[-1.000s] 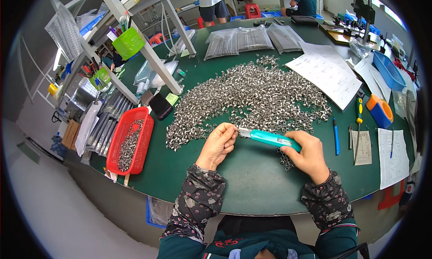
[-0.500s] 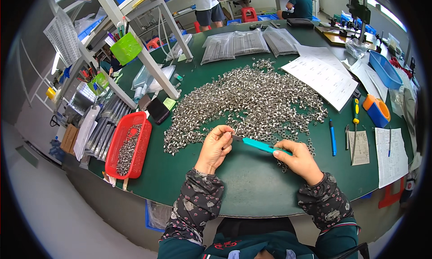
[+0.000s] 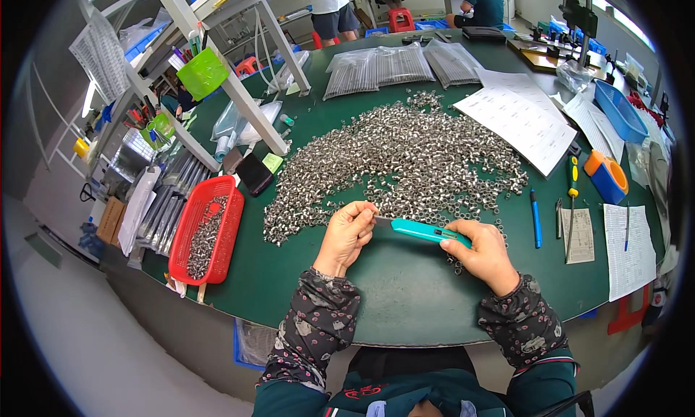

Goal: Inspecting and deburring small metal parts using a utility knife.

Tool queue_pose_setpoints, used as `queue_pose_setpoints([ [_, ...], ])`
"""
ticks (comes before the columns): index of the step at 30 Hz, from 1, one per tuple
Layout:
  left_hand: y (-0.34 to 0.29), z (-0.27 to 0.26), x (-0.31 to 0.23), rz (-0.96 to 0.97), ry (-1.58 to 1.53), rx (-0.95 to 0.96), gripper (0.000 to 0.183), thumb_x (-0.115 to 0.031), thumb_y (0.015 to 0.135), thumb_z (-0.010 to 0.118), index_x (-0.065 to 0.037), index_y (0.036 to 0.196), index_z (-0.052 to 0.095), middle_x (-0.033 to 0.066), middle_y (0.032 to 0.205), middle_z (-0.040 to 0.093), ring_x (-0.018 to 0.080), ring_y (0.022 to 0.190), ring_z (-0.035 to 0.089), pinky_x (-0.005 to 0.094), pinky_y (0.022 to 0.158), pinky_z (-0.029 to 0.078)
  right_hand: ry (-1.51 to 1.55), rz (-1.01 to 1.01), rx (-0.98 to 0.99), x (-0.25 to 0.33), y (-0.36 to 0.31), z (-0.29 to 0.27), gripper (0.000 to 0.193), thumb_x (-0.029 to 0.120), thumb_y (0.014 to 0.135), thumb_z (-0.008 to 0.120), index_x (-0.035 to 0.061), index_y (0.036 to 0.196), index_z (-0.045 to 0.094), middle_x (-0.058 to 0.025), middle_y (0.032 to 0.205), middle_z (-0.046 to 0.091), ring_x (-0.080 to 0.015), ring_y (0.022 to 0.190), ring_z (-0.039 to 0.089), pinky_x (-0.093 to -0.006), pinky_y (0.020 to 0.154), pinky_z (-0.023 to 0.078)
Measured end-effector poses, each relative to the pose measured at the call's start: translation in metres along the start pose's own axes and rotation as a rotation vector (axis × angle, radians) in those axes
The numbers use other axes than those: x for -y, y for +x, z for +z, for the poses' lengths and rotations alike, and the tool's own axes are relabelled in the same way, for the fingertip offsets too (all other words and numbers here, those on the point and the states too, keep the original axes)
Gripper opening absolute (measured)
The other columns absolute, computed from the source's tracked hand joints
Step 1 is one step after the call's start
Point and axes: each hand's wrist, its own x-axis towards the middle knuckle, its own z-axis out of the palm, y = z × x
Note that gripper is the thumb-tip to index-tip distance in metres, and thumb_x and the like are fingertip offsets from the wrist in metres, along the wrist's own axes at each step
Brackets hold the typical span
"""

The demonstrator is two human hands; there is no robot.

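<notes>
My right hand [image 3: 483, 254] is wrapped round the teal handle of a utility knife [image 3: 427, 231]. Its blade points left, with the tip at the fingertips of my left hand [image 3: 346, 236]. Those fingers are pinched together on something small that I cannot make out; thumb and forefinger hide it. Both hands are above the near edge of a large heap of small shiny metal rings [image 3: 405, 156], which is spread over the green table [image 3: 413, 308].
At left stands a red plastic basket [image 3: 233, 232] partly filled with small metal pieces. Bagged metal rods [image 3: 398, 66] and paper sheets [image 3: 517, 116] lie beyond the heap. Toward the right are a blue pen [image 3: 536, 220], a yellow-handled screwdriver [image 3: 573, 174] and an orange-and-blue tape dispenser [image 3: 608, 178].
The utility knife has rolled slightly in my right hand, so more of its flat side shows. My left hand stays nearly in place, still pinched at the blade tip.
</notes>
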Motion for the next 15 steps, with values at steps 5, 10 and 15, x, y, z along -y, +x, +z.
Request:
queue_pose_setpoints([
  [5, -0.0010, -0.0018, -0.0008, -0.014, 0.012, -0.006, 0.012, -0.012, 0.085, 0.056, -0.001, 0.090, 0.056, -0.0005, 0.069, 0.049, 0.0023, 0.048, 0.033, 0.0150, 0.039, 0.023, -0.098, -0.076, -0.064, 0.0015, -0.0013, -0.0008, 0.026, 0.028, 0.072, 0.063, 0.0077, 0.089, 0.063, -0.0103, 0.074, 0.060, -0.0289, 0.064, 0.058, -0.0378, 0.057, 0.044],
  [10, -0.0010, -0.0008, -0.0021, -0.026, 0.039, -0.007, 0.013, -0.013, 0.086, 0.055, -0.001, 0.089, 0.055, -0.0002, 0.066, 0.048, 0.0028, 0.046, 0.032, 0.0154, 0.038, 0.023, -0.128, -0.118, -0.102, 0.0010, -0.0017, 0.0000, 0.025, 0.027, 0.072, 0.064, 0.0085, 0.088, 0.063, -0.0096, 0.072, 0.059, -0.0292, 0.062, 0.057, -0.0383, 0.055, 0.043],
  [15, 0.0003, -0.0034, -0.0009, -0.034, 0.045, 0.007, 0.014, -0.014, 0.086, 0.055, -0.001, 0.089, 0.055, 0.0001, 0.066, 0.048, 0.0028, 0.046, 0.031, 0.0157, 0.039, 0.023, -0.179, -0.160, -0.134, 0.0020, -0.0017, -0.0005, 0.023, 0.027, 0.072, 0.064, 0.0099, 0.087, 0.063, -0.0084, 0.068, 0.056, -0.0285, 0.059, 0.055, -0.0387, 0.052, 0.042],
])
